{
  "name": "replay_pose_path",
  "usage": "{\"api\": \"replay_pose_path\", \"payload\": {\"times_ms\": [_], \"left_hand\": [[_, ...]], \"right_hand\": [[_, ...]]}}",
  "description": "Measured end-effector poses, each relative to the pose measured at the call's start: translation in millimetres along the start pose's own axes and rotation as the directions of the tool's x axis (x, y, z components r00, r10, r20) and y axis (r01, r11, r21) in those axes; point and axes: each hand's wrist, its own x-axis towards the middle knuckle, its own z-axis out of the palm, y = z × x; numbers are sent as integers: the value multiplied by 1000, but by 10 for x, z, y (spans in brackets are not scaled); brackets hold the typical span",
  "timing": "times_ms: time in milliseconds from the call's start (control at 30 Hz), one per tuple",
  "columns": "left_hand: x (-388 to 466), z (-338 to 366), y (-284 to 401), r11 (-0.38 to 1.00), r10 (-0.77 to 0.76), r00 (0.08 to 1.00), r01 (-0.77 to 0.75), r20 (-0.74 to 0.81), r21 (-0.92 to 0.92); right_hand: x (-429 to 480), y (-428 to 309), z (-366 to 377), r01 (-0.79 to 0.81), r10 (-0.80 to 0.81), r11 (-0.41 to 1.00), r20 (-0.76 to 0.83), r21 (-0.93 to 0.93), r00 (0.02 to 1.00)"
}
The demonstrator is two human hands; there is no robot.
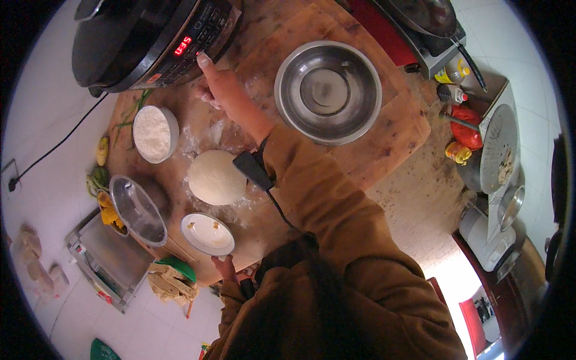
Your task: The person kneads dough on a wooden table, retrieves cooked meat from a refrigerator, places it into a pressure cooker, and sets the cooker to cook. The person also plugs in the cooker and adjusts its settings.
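Observation:
One finger of my right hand touches the control panel of a black electric cooker, whose red display is lit; the other fingers curl beneath. Nothing is held in that hand. At the near table edge, my left hand grips the rim of a white bowl with yellowish residue inside, its fingers partly hidden by the bowl. A smooth round of dough rests on the floured wooden table, below my right forearm. Left of it stands a white bowl of flour.
A wide steel basin stands right of my forearm. A second metal bowl sits at the left table edge, beside yellow food pieces. A pan on a stove and several bottles line the right. The cooker's cord runs to the wall.

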Motion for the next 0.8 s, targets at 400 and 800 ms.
{"api": "replay_pose_path", "payload": {"times_ms": [400,800], "left_hand": [[-135,58,263,998,-14,1000,16,-24,62],[62,121,74,952,256,964,-239,-70,190]], "right_hand": [[-202,197,-136,-31,28,991,25,132,999],[-550,350,-105,91,-90,991,15,-96,996]]}}
